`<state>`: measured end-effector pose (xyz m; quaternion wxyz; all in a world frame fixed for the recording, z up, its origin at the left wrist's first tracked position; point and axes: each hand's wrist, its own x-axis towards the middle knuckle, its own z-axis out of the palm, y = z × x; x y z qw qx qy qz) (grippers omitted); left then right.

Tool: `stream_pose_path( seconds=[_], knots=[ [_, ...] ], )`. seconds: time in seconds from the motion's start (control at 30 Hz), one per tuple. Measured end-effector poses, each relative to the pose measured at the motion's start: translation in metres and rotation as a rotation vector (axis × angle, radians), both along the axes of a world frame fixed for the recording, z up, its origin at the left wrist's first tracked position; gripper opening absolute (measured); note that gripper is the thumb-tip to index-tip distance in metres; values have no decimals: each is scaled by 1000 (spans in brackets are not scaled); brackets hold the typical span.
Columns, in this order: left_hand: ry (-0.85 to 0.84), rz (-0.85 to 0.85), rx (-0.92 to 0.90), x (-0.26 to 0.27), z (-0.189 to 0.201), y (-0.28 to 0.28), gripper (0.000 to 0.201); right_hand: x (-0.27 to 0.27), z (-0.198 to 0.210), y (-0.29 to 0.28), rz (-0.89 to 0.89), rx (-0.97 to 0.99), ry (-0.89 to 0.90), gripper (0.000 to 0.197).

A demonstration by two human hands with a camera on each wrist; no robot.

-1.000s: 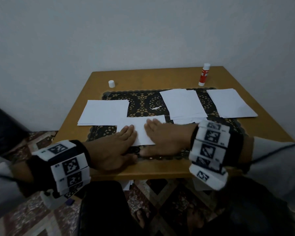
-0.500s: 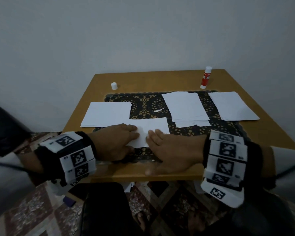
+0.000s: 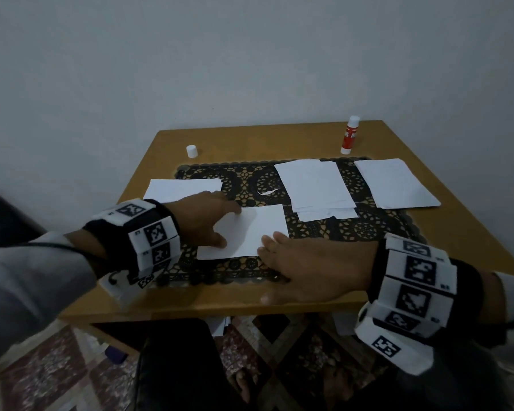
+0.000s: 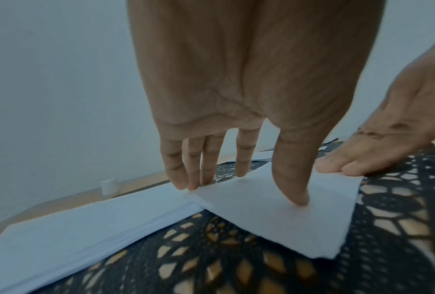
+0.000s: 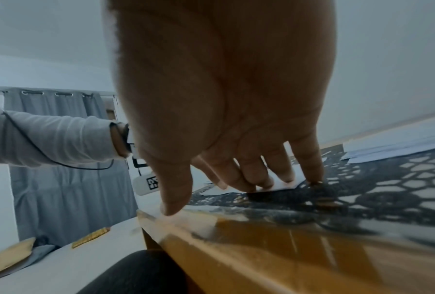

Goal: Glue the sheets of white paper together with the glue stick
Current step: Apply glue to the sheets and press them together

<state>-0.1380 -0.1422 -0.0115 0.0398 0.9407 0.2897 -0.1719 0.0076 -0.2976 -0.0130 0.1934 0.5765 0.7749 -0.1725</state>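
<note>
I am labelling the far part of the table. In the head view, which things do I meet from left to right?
White cap → paper stack → glue stick → rightmost paper sheet.

We see the left hand [image 3: 204, 221] covering the far left corner of the near sheet [image 3: 255, 232]; its fingertips are lost behind it in the head view. The right hand [image 3: 315, 271] hides that sheet's near right corner. Red glue stick [image 3: 349, 134]: label print too small to read. Left stack [image 4: 85, 224] cut off by the bottom left edge of the left wrist view, sheet count not countable. Right wrist view: near counter [image 5: 287, 248] edge blurred, the sheet mostly behind the fingers [image 5: 282, 173]. Papers under the counter [image 3: 220, 324] mostly hidden. Both sleeves run out of frame
</note>
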Motion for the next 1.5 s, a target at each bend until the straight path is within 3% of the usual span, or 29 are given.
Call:
stream_pose_path(
  seconds=[0.1,0.2,0.3,0.4,0.43,0.53,0.63,0.7,0.8,0.9,1.0,1.07,1.17,1.23,1.4,1.5],
  knots=[
    [72,29,27,7,0,6,86,-1,2,-3,20,-9,5,80],
    [83,76,26,13,3,13,91,3,3,-4,3,4,43,75],
    [35,151,-23,16,4,17,69,3,-1,-5,3,54,55,69],
    [-116,146,-10,14,7,19,11,8,-8,-4,-53,143,181,53],
    [-157,131,-12,12,9,20,7,10,-9,-3,-92,191,264,46],
    [-221,127,-74,0,19,23,30,18,-7,4,-285,403,447,34],
    [-300,163,-139,-18,33,32,24,26,-1,22,-526,645,552,32],
    [-349,198,-139,-31,43,39,17,28,4,39,-678,597,660,31],
    [-408,266,-128,-46,54,49,24,23,6,64,-774,335,1049,20],
    [-521,389,-83,-60,55,69,17,6,9,89,-800,261,1175,17],
    [-666,687,-144,-74,44,89,19,-12,8,117,-909,216,1249,13],
    [-681,864,-269,-84,32,100,34,-23,6,134,-959,191,1236,13],
    [-641,925,-331,-94,14,111,47,-35,-2,152,-1010,154,1152,19],
    [-637,897,-287,-97,5,114,45,-38,-8,161,-1007,141,1048,20],
    [-535,715,-120,-95,-6,116,17,-40,-15,171,-871,212,762,22],
    [-462,633,-61,-94,-10,115,16,-39,-14,172,-813,214,674,22]
  ],
)
